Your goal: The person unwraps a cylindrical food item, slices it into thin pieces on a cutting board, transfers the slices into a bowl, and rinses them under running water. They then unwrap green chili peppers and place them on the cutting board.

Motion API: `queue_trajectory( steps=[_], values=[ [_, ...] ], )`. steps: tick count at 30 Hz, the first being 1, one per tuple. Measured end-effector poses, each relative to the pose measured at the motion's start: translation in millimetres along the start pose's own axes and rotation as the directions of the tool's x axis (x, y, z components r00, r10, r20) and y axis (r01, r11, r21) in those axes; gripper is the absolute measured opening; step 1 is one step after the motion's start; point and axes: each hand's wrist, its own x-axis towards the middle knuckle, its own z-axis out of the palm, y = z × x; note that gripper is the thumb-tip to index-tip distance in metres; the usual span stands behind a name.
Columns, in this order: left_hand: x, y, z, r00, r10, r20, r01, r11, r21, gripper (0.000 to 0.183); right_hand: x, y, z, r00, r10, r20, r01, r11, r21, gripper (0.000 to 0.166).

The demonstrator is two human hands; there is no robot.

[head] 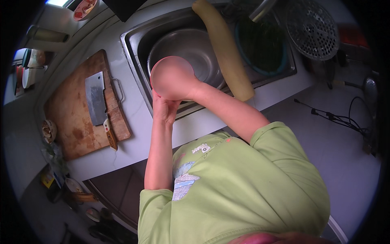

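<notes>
My left hand [166, 108] is under and against a round, red-rimmed bowl [157, 71], held over the near left part of the sink. My right hand [187, 85] reaches across to the bowl from the right. A blur covers its fingers and the bowl's middle, so its grip and the contents cannot be made out. Below them in the steel sink [131, 45] sits a wide metal basin [195, 39]. A long pale-yellow gourd [227, 52] lies across the sink, right of my hands. Beyond it, a teal basket [285, 65] contains leafy greens [259, 42].
Left of the sink, a cleaver [96, 99] lies on a wooden cutting board [73, 122]. A small bowl [48, 131] stands at the board's left edge. The faucet [263, 10] is at the top; a perforated metal strainer [313, 30] is at the upper right. Black cables [338, 117] lie farther right.
</notes>
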Motion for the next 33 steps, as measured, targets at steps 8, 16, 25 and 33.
queue_trajectory(
  steps=[8, 16, 25, 33],
  values=[
    [-2, -3, -7, 0.998, 0.045, 0.048, -0.042, 0.997, -0.069, 0.079, -31, -4, -28, 0.986, 0.079, -0.146, -0.046, 0.975, 0.218, 0.033],
    [-2, -4, -1, 1.0, 0.009, 0.01, -0.009, 1.0, 0.016, 0.079, -11, -20, -29, 0.911, 0.389, 0.134, -0.41, 0.888, 0.21, 0.044],
    [-5, 12, -2, 0.998, 0.055, -0.036, -0.043, 0.96, 0.278, 0.056, -5, -14, -3, 0.938, 0.267, 0.22, -0.335, 0.859, 0.386, 0.038],
    [-12, 28, 20, 0.967, 0.146, -0.211, 0.014, 0.793, 0.609, 0.064, 2, -15, -26, 0.892, 0.215, 0.398, -0.445, 0.576, 0.686, 0.041]
  ],
)
